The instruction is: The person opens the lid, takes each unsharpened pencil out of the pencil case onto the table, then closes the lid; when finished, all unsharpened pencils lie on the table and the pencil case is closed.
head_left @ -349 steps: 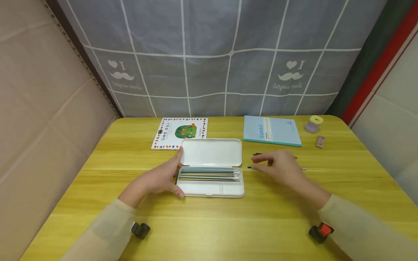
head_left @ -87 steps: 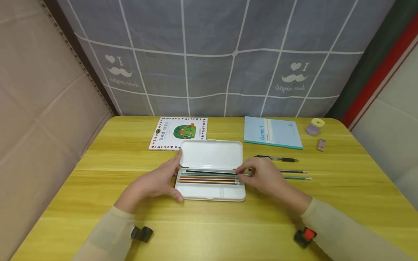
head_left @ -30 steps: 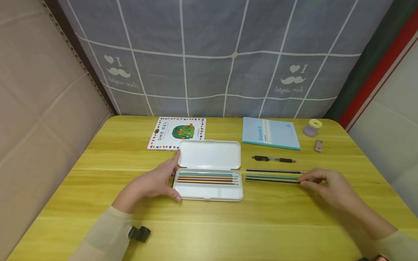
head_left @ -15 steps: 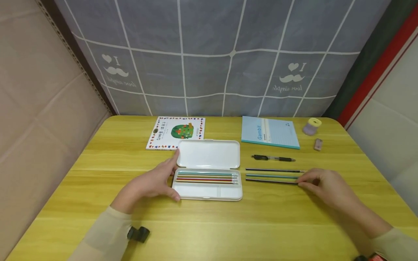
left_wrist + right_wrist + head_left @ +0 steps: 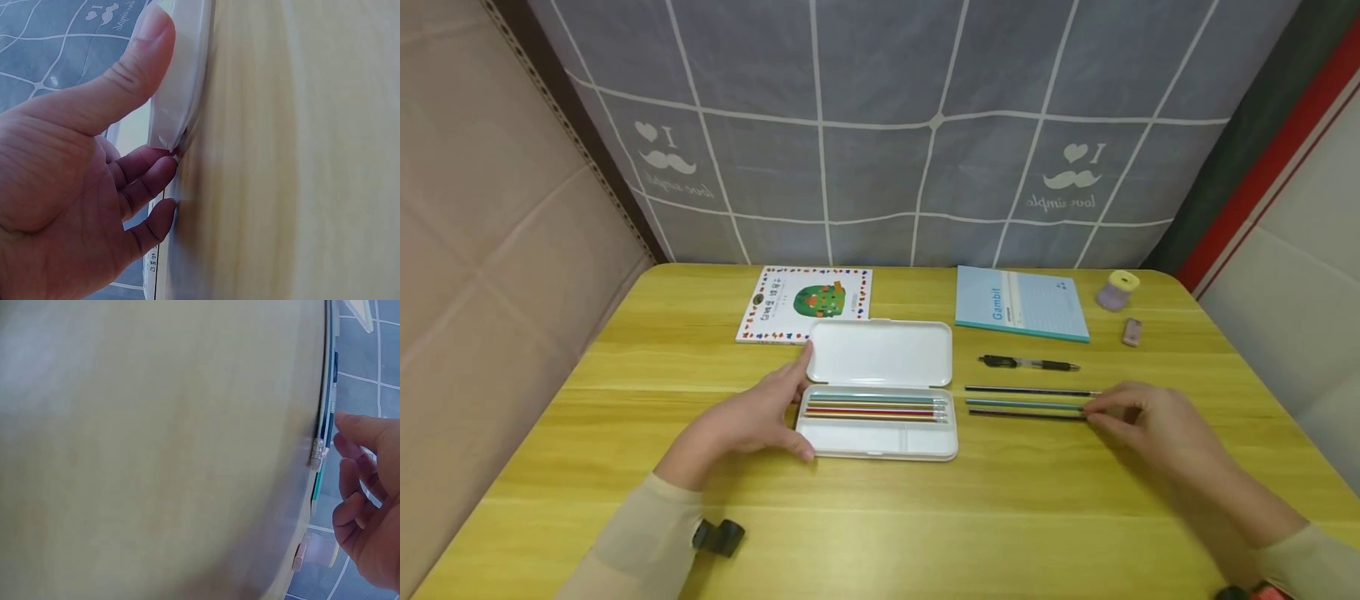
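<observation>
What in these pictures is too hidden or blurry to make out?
- Right hand: the head view does not settle whether its fingertips pinch the pencils or only touch their ends.
- Book: cover title too small.
- Pencil case: the left wrist view shows only a corner; the left hand hides the rest.

An open white pencil case [image 5: 880,433] lies flat on the table; three pencils [image 5: 1026,402], apparently dark, are laid parallel beside it.

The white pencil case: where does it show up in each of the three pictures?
Head: white pencil case lies open at table centre, left hand on its left end.
Left wrist: its edge at top, under the thumb.
Right wrist: not in it.
Shared landmark: the yellow wooden table.
</observation>
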{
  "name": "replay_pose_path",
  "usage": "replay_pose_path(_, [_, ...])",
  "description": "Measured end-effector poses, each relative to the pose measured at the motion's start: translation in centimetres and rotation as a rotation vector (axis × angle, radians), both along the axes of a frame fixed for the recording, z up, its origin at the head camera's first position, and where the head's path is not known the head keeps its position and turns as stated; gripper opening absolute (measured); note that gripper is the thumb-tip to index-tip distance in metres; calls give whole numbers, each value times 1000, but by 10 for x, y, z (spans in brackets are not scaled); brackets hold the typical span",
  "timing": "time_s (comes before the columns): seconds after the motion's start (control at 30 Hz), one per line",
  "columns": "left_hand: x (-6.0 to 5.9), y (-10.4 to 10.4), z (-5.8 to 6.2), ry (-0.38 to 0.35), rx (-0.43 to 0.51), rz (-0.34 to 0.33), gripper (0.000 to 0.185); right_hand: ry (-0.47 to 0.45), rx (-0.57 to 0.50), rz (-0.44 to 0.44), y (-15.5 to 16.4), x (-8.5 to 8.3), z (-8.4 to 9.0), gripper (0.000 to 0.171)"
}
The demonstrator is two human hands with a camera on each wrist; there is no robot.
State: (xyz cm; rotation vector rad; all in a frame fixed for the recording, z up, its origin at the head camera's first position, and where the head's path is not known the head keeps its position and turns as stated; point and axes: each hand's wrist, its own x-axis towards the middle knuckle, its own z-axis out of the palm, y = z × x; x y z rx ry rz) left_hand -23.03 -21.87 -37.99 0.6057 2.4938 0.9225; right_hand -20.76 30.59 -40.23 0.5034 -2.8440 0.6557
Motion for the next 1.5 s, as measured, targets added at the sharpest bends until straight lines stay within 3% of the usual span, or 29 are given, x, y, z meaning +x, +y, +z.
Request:
replay_pose_path(0.33, [0,1,-2,-1,7,-3,152,90,-94,20,-22,-9,16,23])
replay_pose_path(0.7, [-1,-2,1,-2,-27,11,152,-44,-215,87,-91,-22,22,16])
replay_pose_path(0.97, [-1,0,0,-7,0,10,153,-144,-166,152,-135,-26,19,19])
replay_pose_path(1.3, [0,0,1,10,7,1,153,-206,-101,247,-163,-29,13,20])
replay_pose_path(1.5, [1,1,1,8,0,4,152,-219,-60,251,-170,-30,9,23])
